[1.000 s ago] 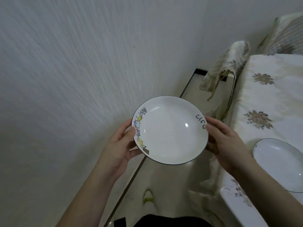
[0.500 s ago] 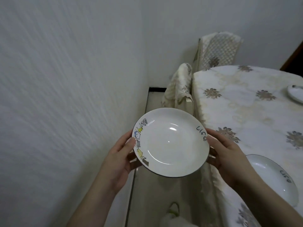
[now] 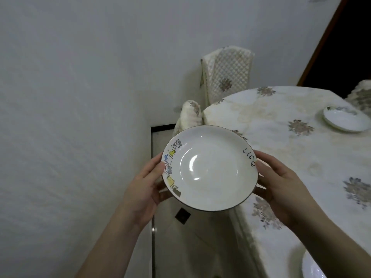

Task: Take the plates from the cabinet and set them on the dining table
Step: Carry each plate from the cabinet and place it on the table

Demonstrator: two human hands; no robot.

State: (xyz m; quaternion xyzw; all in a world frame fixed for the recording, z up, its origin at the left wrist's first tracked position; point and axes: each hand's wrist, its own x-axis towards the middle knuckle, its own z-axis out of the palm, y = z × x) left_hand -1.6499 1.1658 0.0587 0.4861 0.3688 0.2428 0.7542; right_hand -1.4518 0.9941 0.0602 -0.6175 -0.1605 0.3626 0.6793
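White plate face-up, tilted toward you | your left hand and right hand grip opposite rims | "Life" lettering right.

The near plate on the table is cut off by the bottom edge, partly behind the right forearm.

Dining table under a floral cloth, two plates lying on it.

I am looking down at the dining table, which is wearing a cream tablecloth printed with grey-brown flower sprigs and hanging down over the near edge. A white plate is sitting toward the far right side of the cloth. A second white plate is resting close to the near edge, cut off by the bottom of my view. The two are lying well apart.
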